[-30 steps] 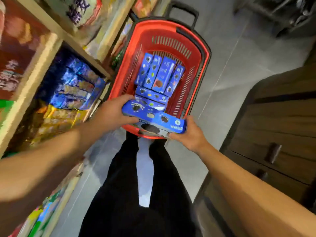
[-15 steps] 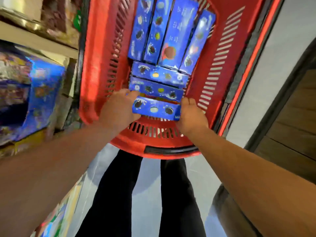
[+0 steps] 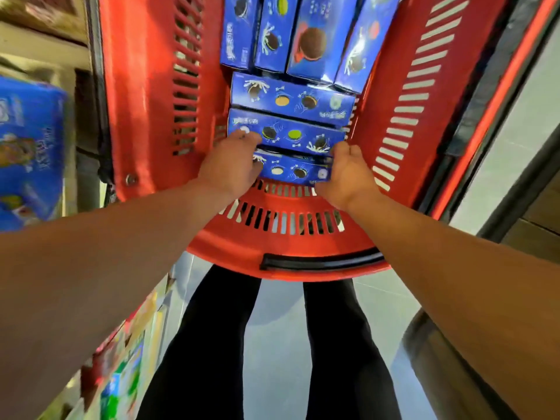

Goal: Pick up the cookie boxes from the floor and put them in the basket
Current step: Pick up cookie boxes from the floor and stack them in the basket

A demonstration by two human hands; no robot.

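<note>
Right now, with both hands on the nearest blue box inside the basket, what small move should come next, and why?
Probably let go and lift both hands out. The nearest cookie box already lies low in the red basket, in line with two others, held between the left hand and right hand.

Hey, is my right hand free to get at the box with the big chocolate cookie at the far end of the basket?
Probably not yet: the right hand is gripping the nearest cookie box. Otherwise the big-cookie box lies uncovered.
</note>
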